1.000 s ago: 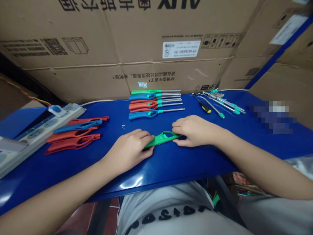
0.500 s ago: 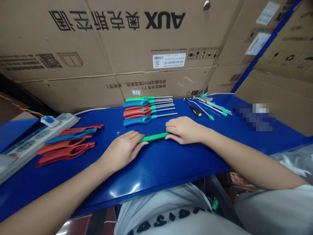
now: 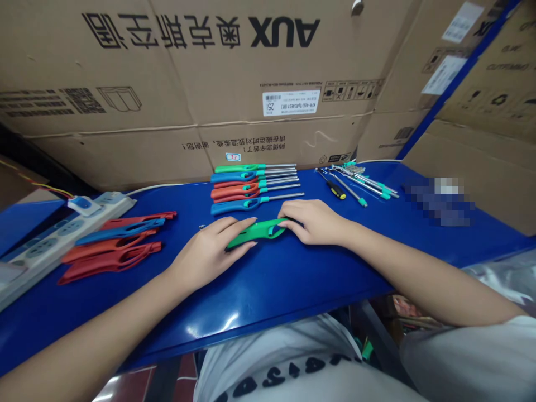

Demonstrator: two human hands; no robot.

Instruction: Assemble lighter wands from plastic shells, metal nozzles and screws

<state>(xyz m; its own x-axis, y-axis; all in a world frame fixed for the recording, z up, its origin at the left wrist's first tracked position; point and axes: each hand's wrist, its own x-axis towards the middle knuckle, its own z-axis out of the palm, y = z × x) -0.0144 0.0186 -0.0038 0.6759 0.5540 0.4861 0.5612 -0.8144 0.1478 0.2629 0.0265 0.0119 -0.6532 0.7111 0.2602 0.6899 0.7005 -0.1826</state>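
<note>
A green plastic lighter shell [image 3: 256,231] with an oval finger hole is held between my two hands just above the blue table [image 3: 293,279]. My left hand [image 3: 211,251] grips its left end, thumb under and fingers stretched along it. My right hand [image 3: 316,221] pinches its right end with curled fingers. Just behind lie several assembled long-nosed lighters [image 3: 251,187] with green, blue and orange handles and metal tubes, in a neat row.
Several loose red and blue shells [image 3: 115,240] lie at the left beside a white power strip [image 3: 54,240]. A yellow-handled screwdriver [image 3: 335,188] and several metal tubes with teal tips [image 3: 368,181] lie at the back right. Cardboard boxes [image 3: 201,84] wall the back.
The green shell has turned from edge-on to showing its flat face with the finger hole. My left fingers have stretched out along it. Both hands stay at its ends.
</note>
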